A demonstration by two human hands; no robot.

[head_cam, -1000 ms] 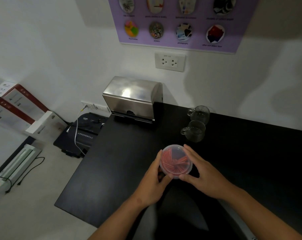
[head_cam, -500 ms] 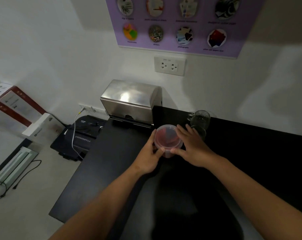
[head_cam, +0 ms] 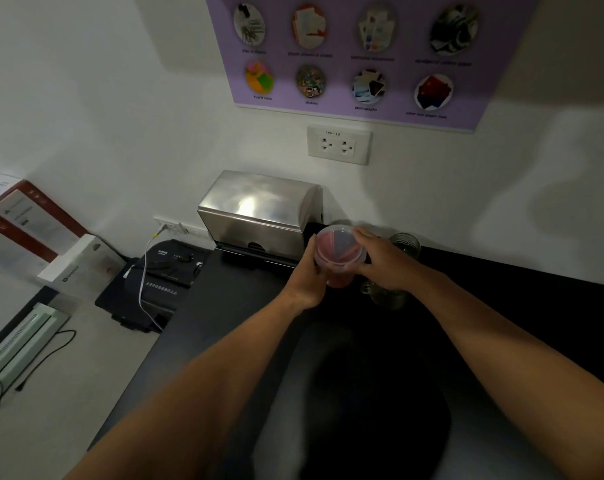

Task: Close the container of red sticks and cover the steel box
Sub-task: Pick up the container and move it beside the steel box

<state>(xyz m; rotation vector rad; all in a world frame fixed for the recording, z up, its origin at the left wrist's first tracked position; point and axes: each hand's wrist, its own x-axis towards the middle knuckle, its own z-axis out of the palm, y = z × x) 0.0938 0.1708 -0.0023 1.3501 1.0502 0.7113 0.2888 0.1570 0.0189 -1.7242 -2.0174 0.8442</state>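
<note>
A clear round plastic container of red sticks (head_cam: pixel 338 252), with its clear lid on top, is held near the back of the black table (head_cam: pixel 245 306). My left hand (head_cam: pixel 307 275) grips its left side and my right hand (head_cam: pixel 380 259) grips its right side and rim. The steel box (head_cam: pixel 259 216) stands just left of the container against the wall, with its curved shiny cover down over it.
Two glass mugs (head_cam: pixel 402 244) stand behind and under my right hand. A wall socket (head_cam: pixel 338 145) and a purple poster (head_cam: pixel 356 57) are above. Left of the table, lower down, lie a black device with a white cable (head_cam: pixel 165 271), boxes (head_cam: pixel 34 230) and a laminator (head_cam: pixel 20 344).
Both hands carried the container from the table's middle toward the back, beside the steel box. The view has tilted forward with the reach.
</note>
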